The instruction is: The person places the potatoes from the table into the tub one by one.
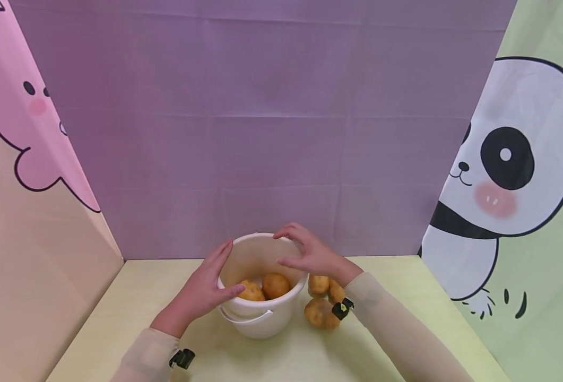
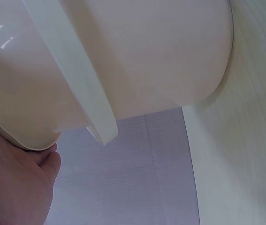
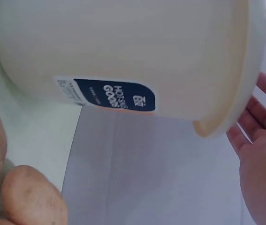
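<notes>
A white bucket point(image 1: 267, 318) stands upright on the table with two potatoes point(image 1: 276, 286) visible inside. My left hand point(image 1: 202, 286) rests at its left rim, fingers extended along the side and thumb reaching across the front rim. Over the right rim, my right hand point(image 1: 317, 254) has its fingers and thumb spread, the thumb above the opening; nothing shows between them. In the right wrist view, these fingers point(image 3: 259, 117) appear beyond the bucket's lip. The bucket's handle point(image 2: 76, 70) hangs down at the front.
Several potatoes point(image 1: 320, 314) lie on the table point(image 1: 133, 313) right of the bucket, beneath my right forearm. A purple backdrop point(image 1: 281, 132) rises behind. Side panels carry a pink cartoon figure point(image 1: 9, 69) at left and a panda point(image 1: 548, 111) at right.
</notes>
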A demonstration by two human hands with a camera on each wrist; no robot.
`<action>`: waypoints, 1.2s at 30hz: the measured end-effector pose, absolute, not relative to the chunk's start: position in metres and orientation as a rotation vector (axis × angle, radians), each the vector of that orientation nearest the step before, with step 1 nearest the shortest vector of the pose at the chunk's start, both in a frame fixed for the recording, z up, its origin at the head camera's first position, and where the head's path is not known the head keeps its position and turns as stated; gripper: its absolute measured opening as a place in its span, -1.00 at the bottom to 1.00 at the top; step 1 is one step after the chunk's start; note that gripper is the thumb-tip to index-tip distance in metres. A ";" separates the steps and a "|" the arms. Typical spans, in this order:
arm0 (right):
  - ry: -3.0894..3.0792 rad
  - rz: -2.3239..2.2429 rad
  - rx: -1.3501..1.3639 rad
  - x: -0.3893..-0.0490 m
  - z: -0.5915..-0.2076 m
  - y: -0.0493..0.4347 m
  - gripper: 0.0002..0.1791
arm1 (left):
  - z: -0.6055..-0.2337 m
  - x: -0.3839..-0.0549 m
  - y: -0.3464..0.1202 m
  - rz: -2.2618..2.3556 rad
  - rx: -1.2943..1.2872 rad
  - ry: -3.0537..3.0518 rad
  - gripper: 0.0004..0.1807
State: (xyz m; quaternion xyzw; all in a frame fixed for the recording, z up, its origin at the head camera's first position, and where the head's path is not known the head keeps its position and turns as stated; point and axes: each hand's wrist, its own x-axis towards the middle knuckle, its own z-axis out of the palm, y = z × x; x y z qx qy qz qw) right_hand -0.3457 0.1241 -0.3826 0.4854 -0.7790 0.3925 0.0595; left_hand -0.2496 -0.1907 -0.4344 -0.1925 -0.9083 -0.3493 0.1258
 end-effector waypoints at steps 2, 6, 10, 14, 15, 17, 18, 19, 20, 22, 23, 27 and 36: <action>-2.336 1.211 1.453 -0.342 -0.382 0.131 -0.49 | -0.434 -0.249 -0.191 -1.013 -0.566 -2.641 0.22; -2.335 1.208 1.392 -0.337 -0.388 0.148 -0.53 | -0.434 -0.249 -0.191 -1.003 -0.574 -2.634 0.22; -2.336 1.244 1.358 -0.334 -0.396 0.165 -0.56 | -0.432 -0.248 -0.191 -0.990 -0.579 -2.635 0.22; -2.354 1.296 1.353 -0.328 -0.402 0.180 -0.55 | -0.431 -0.247 -0.191 -0.994 -0.568 -2.643 0.23; -2.364 1.295 1.351 -0.326 -0.404 0.183 -0.54 | -0.431 -0.247 -0.192 -0.997 -0.564 -2.646 0.22; -2.372 1.295 1.355 -0.323 -0.407 0.189 -0.53 | -0.431 -0.246 -0.191 -1.000 -0.561 -2.648 0.22; -2.373 1.297 1.356 -0.321 -0.409 0.191 -0.52 | -0.430 -0.246 -0.191 -1.002 -0.562 -2.647 0.22; -2.370 1.297 1.356 -0.319 -0.411 0.194 -0.52 | -0.430 -0.246 -0.191 -1.001 -0.563 -2.648 0.22; -2.369 1.298 1.352 -0.318 -0.412 0.196 -0.52 | -0.430 -0.246 -0.191 -0.998 -0.565 -2.647 0.22; -2.355 1.308 1.347 -0.315 -0.415 0.200 -0.51 | -0.431 -0.247 -0.191 -0.994 -0.567 -2.647 0.23; -2.354 1.309 1.343 -0.314 -0.416 0.202 -0.51 | -0.430 -0.247 -0.191 -0.994 -0.570 -2.645 0.23; -2.383 1.296 1.290 -0.310 -0.422 0.209 -0.52 | -0.432 -0.248 -0.191 -1.000 -0.580 -2.637 0.22; -2.448 1.322 1.205 -0.300 -0.433 0.216 -0.53 | -0.434 -0.249 -0.191 -1.004 -0.590 -2.625 0.22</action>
